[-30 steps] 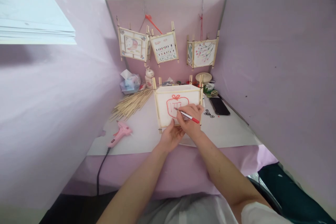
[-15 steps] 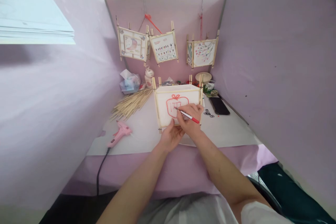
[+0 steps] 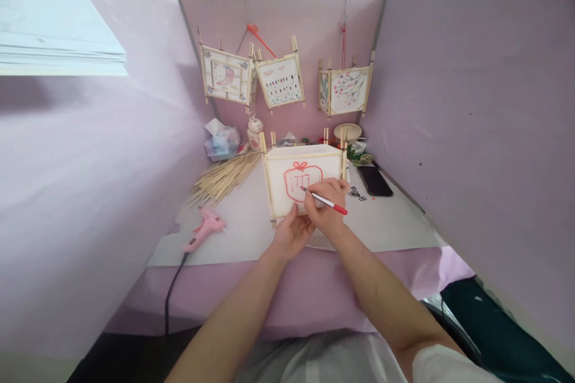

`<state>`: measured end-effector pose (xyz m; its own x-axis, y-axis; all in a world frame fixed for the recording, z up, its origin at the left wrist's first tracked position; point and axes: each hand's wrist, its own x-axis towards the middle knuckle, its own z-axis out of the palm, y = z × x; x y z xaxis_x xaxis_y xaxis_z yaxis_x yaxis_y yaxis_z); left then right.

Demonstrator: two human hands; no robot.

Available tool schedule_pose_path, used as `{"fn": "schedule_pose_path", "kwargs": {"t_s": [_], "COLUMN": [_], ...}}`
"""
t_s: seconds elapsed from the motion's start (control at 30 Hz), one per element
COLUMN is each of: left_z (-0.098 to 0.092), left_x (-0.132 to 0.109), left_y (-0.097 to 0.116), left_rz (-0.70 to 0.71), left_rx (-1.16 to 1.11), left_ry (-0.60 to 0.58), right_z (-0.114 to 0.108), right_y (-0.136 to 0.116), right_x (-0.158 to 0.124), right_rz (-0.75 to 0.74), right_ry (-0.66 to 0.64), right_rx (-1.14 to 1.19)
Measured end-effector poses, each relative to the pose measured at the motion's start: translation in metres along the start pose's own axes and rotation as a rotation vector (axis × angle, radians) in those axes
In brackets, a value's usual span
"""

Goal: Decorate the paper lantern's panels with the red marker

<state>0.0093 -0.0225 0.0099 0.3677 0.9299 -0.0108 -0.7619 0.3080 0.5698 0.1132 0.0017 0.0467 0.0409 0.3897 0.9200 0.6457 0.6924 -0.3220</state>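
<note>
A: Head view. Lantern (image 3: 305, 182) status?

B: One white paper box in a bamboo frame, red gift drawing on its front, standing upright. Right hand (image 3: 327, 206) fingers clamp one red pen (image 3: 324, 200), tip on the drawing. Left hand (image 3: 291, 233) fingers curl against the lantern's lower edge.

A: Behind it?

B: Three hung lanterns (image 3: 281, 81).
</note>
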Motion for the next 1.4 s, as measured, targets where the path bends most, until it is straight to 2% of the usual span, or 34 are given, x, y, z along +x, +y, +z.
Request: {"fn": "schedule_pose_path", "kwargs": {"t_s": [0.17,0.63,1.07,1.4], "left_z": [0.0016,0.0035,0.0023,-0.0003], "left_x": [-0.0005,-0.0018,-0.0013,-0.0006], "left_y": [0.0003,0.0002,0.0001,-0.0023], "left_rz": [0.013,0.03,0.005,0.021], "left_rx": [-0.046,-0.062,-0.014,-0.045], "left_ry": [0.052,0.095,-0.006,0.097], "right_z": [0.0004,0.0053,0.0025,0.0069], "right_y": [-0.0013,0.0001,0.005,-0.0043], "right_x": [-0.0054,-0.007,-0.0076,-0.0109], "right_rz": [-0.04,-0.084,-0.061,-0.059], "right_ry": [0.001,-0.06,0.024,-0.059], "right_rx": [0.02,-0.063,-0.142,-0.066]}}
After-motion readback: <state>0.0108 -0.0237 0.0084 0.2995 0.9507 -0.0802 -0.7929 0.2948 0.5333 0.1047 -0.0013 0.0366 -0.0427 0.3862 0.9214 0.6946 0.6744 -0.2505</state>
